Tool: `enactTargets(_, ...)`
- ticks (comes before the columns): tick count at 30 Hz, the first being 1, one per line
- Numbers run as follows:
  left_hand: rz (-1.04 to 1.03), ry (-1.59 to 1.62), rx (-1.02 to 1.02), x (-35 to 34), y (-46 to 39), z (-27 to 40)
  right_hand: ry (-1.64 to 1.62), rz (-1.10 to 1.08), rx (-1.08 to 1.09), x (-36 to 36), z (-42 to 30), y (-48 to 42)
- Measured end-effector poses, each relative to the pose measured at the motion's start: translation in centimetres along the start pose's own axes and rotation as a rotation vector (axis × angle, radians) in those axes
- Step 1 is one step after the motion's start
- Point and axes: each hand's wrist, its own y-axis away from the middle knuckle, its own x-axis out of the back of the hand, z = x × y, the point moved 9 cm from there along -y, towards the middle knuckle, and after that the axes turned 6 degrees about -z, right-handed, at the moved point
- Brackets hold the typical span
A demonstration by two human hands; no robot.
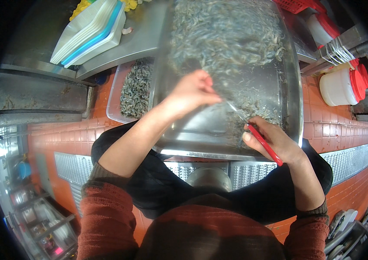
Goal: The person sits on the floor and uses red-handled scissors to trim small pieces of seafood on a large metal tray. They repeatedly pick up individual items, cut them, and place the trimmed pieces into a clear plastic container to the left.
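A large steel tray (200,126) lies before me, with a heap of small raw shrimp (226,35) across its far part. My right hand (268,138) holds a thin-bladed tool with a red handle (263,143), its metal end pointing up and left. Close to that tip is my left hand (200,89), blurred, thumb and fingers brought together; whether something small is between them cannot be told. A loose pile of shrimp scraps (255,109) lies on the tray just beyond my right hand. Left of the tray, a clear plastic tub (114,100) holds more shrimp (135,94).
Stacked white and blue plastic baskets (92,32) stand on a steel counter (141,35) at the upper left. White jars with red lids (338,86) are at the right, near a metal rail wound with ties (336,50). Under the tray's near edge is a round metal stool or pot (210,178).
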Motion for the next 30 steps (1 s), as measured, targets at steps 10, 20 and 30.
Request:
enactTargets(10, 0.122, -0.872, -0.063, 0.9, 0.9, -0.5, -0.180, 0.109, -0.123, 2.1, 0.4, 0.8)
enactTargets(20, 0.060, 0.035, 0.152, 2.9, 0.3, -3.0, -0.272, 0.147, -0.115, 2.3, 0.9, 0.9)
enactTargets(30, 0.340, -0.339, 0.008, 5.8, -4.7, -0.3, -0.360, 0.096, -0.160, 1.5, 1.5, 0.5)
